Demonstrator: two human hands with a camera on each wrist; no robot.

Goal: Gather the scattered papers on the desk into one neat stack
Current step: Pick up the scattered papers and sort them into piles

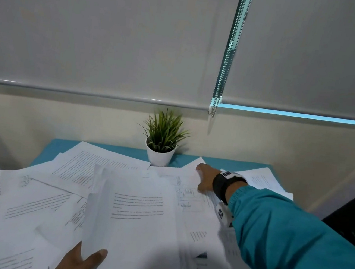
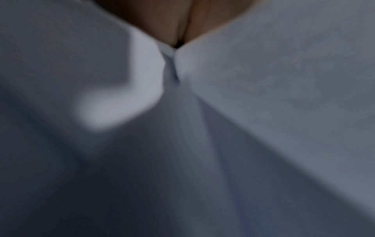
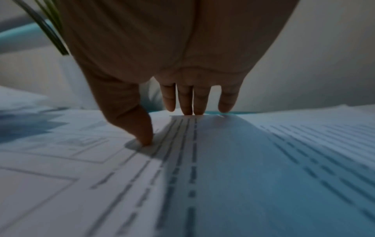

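Several printed white sheets (image 1: 74, 166) lie scattered and overlapping on the teal desk (image 1: 59, 145). My left hand (image 1: 80, 261) at the bottom centre pinches a bundle of sheets (image 1: 135, 214), thumb on top, lifted a little above the desk; in the left wrist view the held paper (image 2: 263, 80) fills the picture under the fingers (image 2: 172, 24). My right hand (image 1: 204, 178) reaches to the far right of the desk, its straight fingertips (image 3: 188, 110) and thumb (image 3: 144, 137) touching a chart-printed sheet (image 1: 187, 193) near that sheet's far edge (image 3: 182, 116).
A small potted plant (image 1: 161, 145) in a white pot stands at the desk's back edge, just left of my right hand. A wall with roller blinds and a bead chain (image 1: 224, 73) rises behind. A dark chair (image 1: 353, 223) is at the right.
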